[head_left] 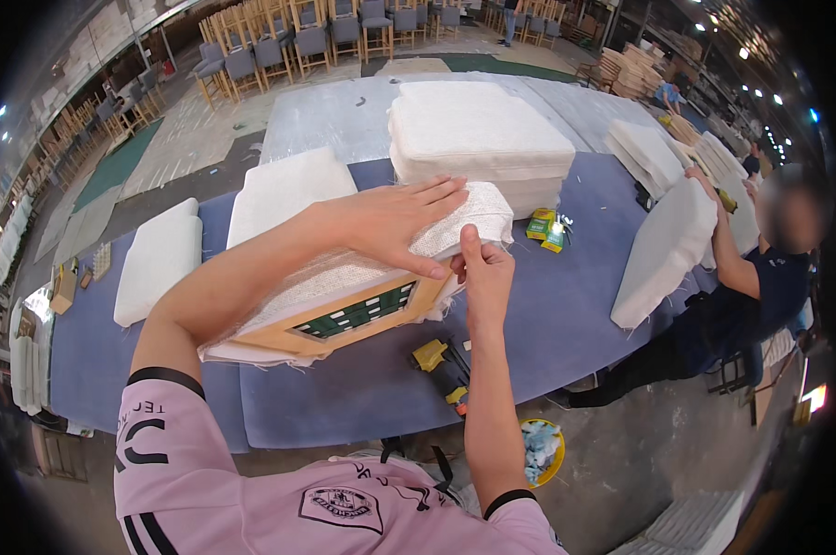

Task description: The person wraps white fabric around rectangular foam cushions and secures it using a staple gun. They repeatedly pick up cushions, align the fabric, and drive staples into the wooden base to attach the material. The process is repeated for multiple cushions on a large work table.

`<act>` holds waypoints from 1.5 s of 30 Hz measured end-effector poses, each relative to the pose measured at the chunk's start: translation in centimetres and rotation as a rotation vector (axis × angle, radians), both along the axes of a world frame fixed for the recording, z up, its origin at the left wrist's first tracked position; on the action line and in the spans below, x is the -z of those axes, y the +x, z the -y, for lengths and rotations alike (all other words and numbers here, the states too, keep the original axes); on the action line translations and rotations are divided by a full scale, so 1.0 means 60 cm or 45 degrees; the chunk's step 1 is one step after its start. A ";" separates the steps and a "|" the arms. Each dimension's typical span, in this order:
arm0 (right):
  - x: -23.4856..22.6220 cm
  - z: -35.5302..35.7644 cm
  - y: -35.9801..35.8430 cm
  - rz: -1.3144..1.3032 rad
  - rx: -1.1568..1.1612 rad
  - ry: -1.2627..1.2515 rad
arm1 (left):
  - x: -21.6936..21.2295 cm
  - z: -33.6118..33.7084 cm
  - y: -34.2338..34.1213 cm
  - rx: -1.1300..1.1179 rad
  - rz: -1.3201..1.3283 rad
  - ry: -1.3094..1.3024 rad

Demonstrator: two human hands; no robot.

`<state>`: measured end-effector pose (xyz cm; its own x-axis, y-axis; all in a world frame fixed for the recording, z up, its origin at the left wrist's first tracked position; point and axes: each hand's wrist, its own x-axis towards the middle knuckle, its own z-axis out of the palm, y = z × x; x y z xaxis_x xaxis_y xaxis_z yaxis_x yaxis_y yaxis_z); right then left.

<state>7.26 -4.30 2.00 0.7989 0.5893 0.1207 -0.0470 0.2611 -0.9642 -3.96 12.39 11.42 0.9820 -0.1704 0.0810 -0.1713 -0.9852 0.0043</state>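
The fingers (444, 192) of the left hand (381, 222) lie straight and flat across a white seat cushion (483, 205), thumb spread apart, closed around nothing. Those of the right hand (488, 277) curl in at the cushion's right edge, thumb pressed to the fabric, pinching it. The cushion tilts beneath the 2 hands, so a wooden frame (274, 338) and green webbing (355, 315) show below the left fingers. Below the right fingers, a black-and-yellow tool (447, 372) lies on the blue worktop (566, 305). To their right sit small green-and-yellow boxes (551, 231). Just beyond the fingers rises a stack of white cushions (483, 129). Well to their right, 1 co-worker (746, 301) grips a separate white cushion (666, 248). Farthest beyond the fingers stand rows of grey stools (311, 44).
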 end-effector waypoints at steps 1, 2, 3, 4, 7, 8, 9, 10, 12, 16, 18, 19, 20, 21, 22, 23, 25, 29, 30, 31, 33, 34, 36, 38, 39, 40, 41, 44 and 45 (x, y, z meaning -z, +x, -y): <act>-0.003 -0.008 0.007 0.049 0.013 -0.084 | -0.004 -0.007 0.010 -0.093 -0.073 -0.185; -0.008 -0.016 0.017 0.098 0.029 -0.169 | -0.010 -0.014 0.025 -0.186 -0.146 -0.370; -0.015 -0.028 0.028 0.148 0.047 -0.252 | -0.020 -0.026 0.043 -0.277 -0.219 -0.551; -0.014 -0.048 0.037 0.180 0.051 -0.198 | -0.029 -0.053 0.069 -0.410 -0.204 -0.610; 0.018 -0.110 0.051 0.133 0.015 -0.023 | -0.001 -0.112 0.128 -0.667 -0.143 -0.614; 0.026 -0.119 0.052 0.032 -0.015 0.059 | 0.016 -0.123 0.141 -0.718 -0.122 -0.580; 0.034 -0.128 0.058 -0.073 -0.029 0.153 | 0.017 -0.123 0.149 -0.663 -0.156 -0.618; 0.053 -0.131 0.059 -0.141 0.007 0.127 | 0.016 -0.117 0.149 -0.610 -0.194 -0.661; 0.075 -0.140 0.035 -0.223 -0.014 0.352 | 0.016 -0.108 0.134 -0.580 -0.244 -0.687; 0.070 -0.142 -0.025 -0.344 -0.045 0.720 | 0.014 -0.072 0.093 -0.538 -0.148 -0.553; 0.075 -0.144 -0.036 -0.401 -0.016 0.788 | 0.009 -0.047 0.076 -0.517 -0.079 -0.387; 0.093 -0.138 -0.031 -0.377 -0.045 0.747 | 0.003 -0.025 0.072 -0.513 -0.077 -0.259; 0.116 -0.130 -0.021 -0.355 -0.077 0.705 | 0.003 -0.011 0.068 -0.509 -0.076 -0.132; 0.120 -0.115 -0.007 -0.295 -0.112 0.616 | 0.006 -0.008 0.069 -0.471 -0.024 -0.129; 0.128 -0.107 0.003 -0.241 -0.162 0.527 | 0.016 -0.015 0.070 -0.450 0.014 -0.125; 0.132 -0.099 0.016 -0.174 -0.217 0.440 | 0.024 -0.020 0.070 -0.429 0.053 -0.122; 0.108 -0.072 0.029 -0.074 -0.365 0.345 | 0.025 -0.010 0.074 -0.410 0.071 -0.119; 0.060 -0.083 0.009 -0.046 -0.293 0.215 | 0.032 -0.019 0.071 -0.432 0.052 -0.097; 0.058 -0.085 0.004 -0.035 -0.265 0.240 | 0.031 -0.027 0.069 -0.420 0.045 -0.130; 0.058 -0.088 -0.001 -0.024 -0.236 0.266 | 0.030 -0.034 0.069 -0.407 0.037 -0.163; 0.070 -0.100 -0.011 -0.121 -0.188 0.398 | 0.027 -0.049 0.075 -0.370 0.027 -0.218; 0.078 -0.105 -0.016 -0.169 -0.162 0.463 | 0.026 -0.053 0.076 -0.349 0.023 -0.247; 0.086 -0.107 -0.021 -0.247 -0.141 0.544 | 0.027 -0.043 0.076 -0.327 0.003 -0.190; 0.092 -0.109 -0.019 -0.278 -0.149 0.605 | 0.023 -0.030 0.077 -0.327 -0.007 -0.129; 0.100 -0.104 -0.020 -0.278 -0.168 0.618 | 0.023 -0.020 0.072 -0.342 -0.015 -0.103; 0.107 -0.098 -0.020 -0.278 -0.185 0.631 | 0.023 -0.014 0.071 -0.354 -0.024 -0.078; 0.114 -0.093 -0.011 -0.223 -0.235 0.586 | 0.021 -0.012 0.076 -0.358 -0.016 -0.064; 0.142 -0.076 0.005 -0.072 -0.397 0.445 | 0.029 -0.016 0.072 -0.359 0.030 0.026; 0.174 -0.056 0.002 0.016 -0.364 0.192 | 0.036 -0.021 0.078 -0.370 0.008 0.019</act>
